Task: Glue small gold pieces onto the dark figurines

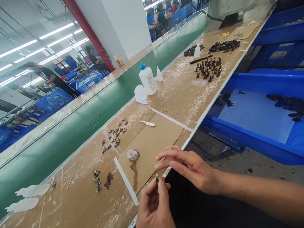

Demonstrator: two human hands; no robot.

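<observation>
The left hand (pixel 154 205) pinches a tiny part (pixel 157 178) at the tabletop's near edge; right hand (pixel 190 166) hovers open. A loose pinch could drop it.

I see a cardboard-covered bench (pixel 166 104) beside a green conveyor belt (pixel 95 117). On the bench I count a white bottle (pixel 147 79) with a blue cap, two small dropper bottles (pixel 159 74), a black pen (pixel 200 59), dark part piles (pixel 224 46), upright dark pieces (pixel 209 68) and blue-tipped pieces (pixel 115 134). A blue bin (pixel 256 110) stands alongside. I see other people (pixel 95 58) working across the belt.
</observation>
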